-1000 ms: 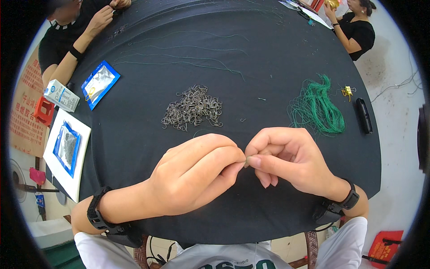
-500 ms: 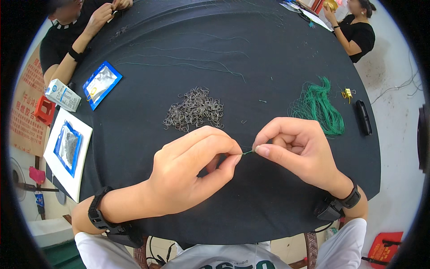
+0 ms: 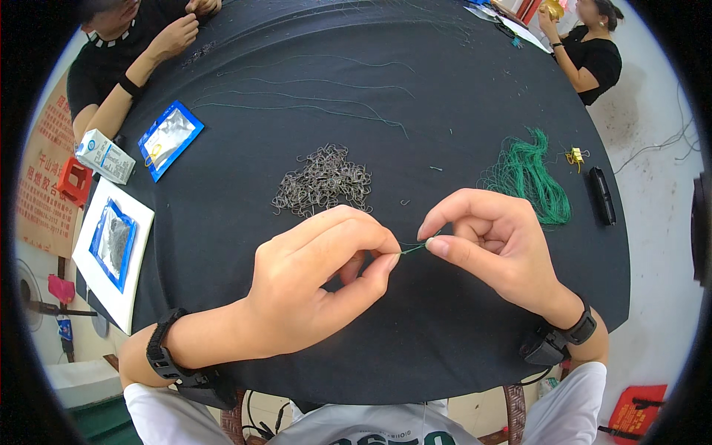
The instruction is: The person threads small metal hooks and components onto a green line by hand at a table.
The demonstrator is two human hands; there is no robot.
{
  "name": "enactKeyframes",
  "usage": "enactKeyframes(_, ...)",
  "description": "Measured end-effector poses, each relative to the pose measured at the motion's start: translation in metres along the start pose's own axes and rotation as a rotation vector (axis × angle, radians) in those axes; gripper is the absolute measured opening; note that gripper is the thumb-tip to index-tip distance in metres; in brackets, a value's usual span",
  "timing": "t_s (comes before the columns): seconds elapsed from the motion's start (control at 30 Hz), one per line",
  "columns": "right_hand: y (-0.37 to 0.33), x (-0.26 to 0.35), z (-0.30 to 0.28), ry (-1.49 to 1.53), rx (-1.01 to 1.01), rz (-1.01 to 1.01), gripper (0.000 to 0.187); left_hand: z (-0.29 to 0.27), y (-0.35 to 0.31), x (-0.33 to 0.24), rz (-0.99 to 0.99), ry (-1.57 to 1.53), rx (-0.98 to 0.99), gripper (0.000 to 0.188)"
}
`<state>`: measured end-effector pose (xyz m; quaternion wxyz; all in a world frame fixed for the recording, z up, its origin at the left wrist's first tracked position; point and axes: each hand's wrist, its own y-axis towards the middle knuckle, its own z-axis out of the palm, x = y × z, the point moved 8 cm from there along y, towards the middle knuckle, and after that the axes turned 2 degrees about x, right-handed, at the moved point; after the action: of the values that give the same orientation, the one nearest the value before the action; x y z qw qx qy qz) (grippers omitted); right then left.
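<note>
Above the dark tablecloth, my left hand (image 3: pixel 322 278) pinches a short green thread (image 3: pixel 412 249) between thumb and forefinger. Whatever else sits inside that pinch is hidden. My right hand (image 3: pixel 497 248) is at the other end of the thread, its thumb and forefinger tips close around it and the other fingers curled in. A thin loop of the thread bows up between the two hands. Just beyond my left hand lies a heap of small metal fish hooks (image 3: pixel 324 180). One loose hook (image 3: pixel 404 202) rests to the right of the heap.
A green thread bundle (image 3: pixel 535 182) lies right, beside a yellow binder clip (image 3: pixel 576 156) and black pen (image 3: pixel 602 196). Left are a blue packet (image 3: pixel 170 141), a small box (image 3: pixel 105 157) and a white board (image 3: pixel 130 271) bearing another packet. Two people sit across the table.
My right thumb and forefinger have parted slightly and shifted a little to the right, and more green thread shows between my hands. My left hand has stayed in place.
</note>
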<state>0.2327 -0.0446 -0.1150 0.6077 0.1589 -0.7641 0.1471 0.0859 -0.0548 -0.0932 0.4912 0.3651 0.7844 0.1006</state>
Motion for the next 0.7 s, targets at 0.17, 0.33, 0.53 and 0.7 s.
enactKeyframes(0.17, -0.001, 0.000, -0.001, -0.020, -0.010, -0.018, 0.009, 0.000, -0.001, 0.001, -0.012, -0.001, 0.005, 0.013)
enactKeyframes(0.33, -0.001, 0.002, -0.002, -0.038, -0.022, -0.045, 0.009, -0.001, -0.001, 0.003, -0.017, -0.016, -0.006, 0.012)
enactKeyframes(0.53, -0.001, 0.002, -0.004, -0.038, -0.026, -0.048, 0.011, 0.000, -0.001, 0.005, -0.060, -0.024, 0.012, 0.012)
enactKeyframes(0.7, -0.002, 0.011, -0.007, -0.082, -0.083, -0.099, 0.018, 0.000, -0.001, 0.008, -0.062, -0.034, 0.013, 0.012)
